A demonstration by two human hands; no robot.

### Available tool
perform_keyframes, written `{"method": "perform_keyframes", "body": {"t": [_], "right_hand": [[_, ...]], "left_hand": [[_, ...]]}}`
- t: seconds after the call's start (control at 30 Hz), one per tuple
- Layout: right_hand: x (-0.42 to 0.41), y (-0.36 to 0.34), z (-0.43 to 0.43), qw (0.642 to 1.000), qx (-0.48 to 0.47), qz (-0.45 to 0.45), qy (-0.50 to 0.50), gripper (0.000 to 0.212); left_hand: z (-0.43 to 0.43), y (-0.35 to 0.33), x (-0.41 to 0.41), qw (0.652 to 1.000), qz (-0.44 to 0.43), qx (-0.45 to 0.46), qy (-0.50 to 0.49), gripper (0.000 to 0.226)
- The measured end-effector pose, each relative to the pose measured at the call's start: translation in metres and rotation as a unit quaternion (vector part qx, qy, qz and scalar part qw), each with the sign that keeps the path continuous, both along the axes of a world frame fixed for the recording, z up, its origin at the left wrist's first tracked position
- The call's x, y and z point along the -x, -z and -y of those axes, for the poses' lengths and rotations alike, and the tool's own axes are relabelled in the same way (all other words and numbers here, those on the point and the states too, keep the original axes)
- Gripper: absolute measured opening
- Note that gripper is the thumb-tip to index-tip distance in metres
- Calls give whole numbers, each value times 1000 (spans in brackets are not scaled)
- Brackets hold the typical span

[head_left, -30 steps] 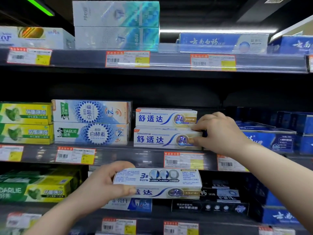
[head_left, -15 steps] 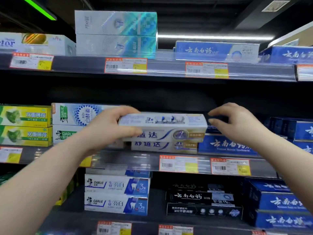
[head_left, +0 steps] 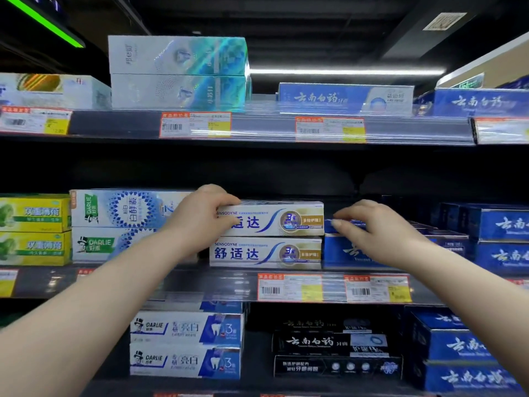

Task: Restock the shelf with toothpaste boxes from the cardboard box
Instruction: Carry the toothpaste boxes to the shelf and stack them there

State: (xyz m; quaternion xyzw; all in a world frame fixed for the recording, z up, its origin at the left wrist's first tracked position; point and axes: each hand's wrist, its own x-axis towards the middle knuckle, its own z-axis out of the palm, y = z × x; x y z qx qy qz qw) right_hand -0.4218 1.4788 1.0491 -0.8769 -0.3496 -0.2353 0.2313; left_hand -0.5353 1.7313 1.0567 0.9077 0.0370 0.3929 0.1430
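A white Sensodyne toothpaste box (head_left: 274, 219) lies on top of a second Sensodyne box (head_left: 266, 253) on the middle shelf (head_left: 229, 285). My left hand (head_left: 200, 216) grips the top box at its left end, thumb on the front face. My right hand (head_left: 369, 227) hovers just right of that box with fingers loosely curled, holding nothing, in front of a blue box (head_left: 340, 250). The cardboard box is not in view.
White Darlie boxes (head_left: 120, 209) stand left of the Sensodyne stack, and yellow-green boxes (head_left: 34, 230) sit at the far left. Blue boxes (head_left: 498, 239) fill the right. The top shelf holds teal-and-white boxes (head_left: 177, 73). Price tags (head_left: 289, 287) line the shelf edges.
My left hand lifted the Sensodyne box from below the shelf and set it on the stack on the middle shelf. My right hand came off the stack and moved right.
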Motion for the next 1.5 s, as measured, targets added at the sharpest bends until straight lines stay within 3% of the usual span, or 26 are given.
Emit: {"method": "perform_keyframes", "body": {"t": [0.13, 0.23, 0.3, 0.53, 0.73, 1.0, 1.3, 1.5], "right_hand": [[6, 4, -12, 999, 27, 15, -21, 56], [7, 7, -19, 998, 36, 42, -8, 57], [6, 8, -23, 998, 25, 55, 0, 53], [5, 9, -31, 998, 18, 59, 4, 38], [6, 7, -30, 996, 77, 38, -14, 43], [3, -1, -28, 998, 55, 5, -17, 46], [-1, 4, -30, 997, 67, 29, -26, 48], [0, 2, -42, 996, 75, 38, -1, 35]], "left_hand": [[-4, 15, 6, 993, 43, -107, -38, 52], [-13, 24, 13, 955, 68, -263, -118, 65], [-19, 27, 15, 944, 66, -292, -139, 68], [-24, 27, 12, 946, 78, -288, -124, 63], [-29, 29, 11, 952, 85, -274, -108, 64], [-29, 31, 9, 950, 96, -285, -78, 62], [-39, 35, 15, 946, 85, -285, -130, 75], [-40, 34, 12, 946, 79, -273, -157, 74]]}}
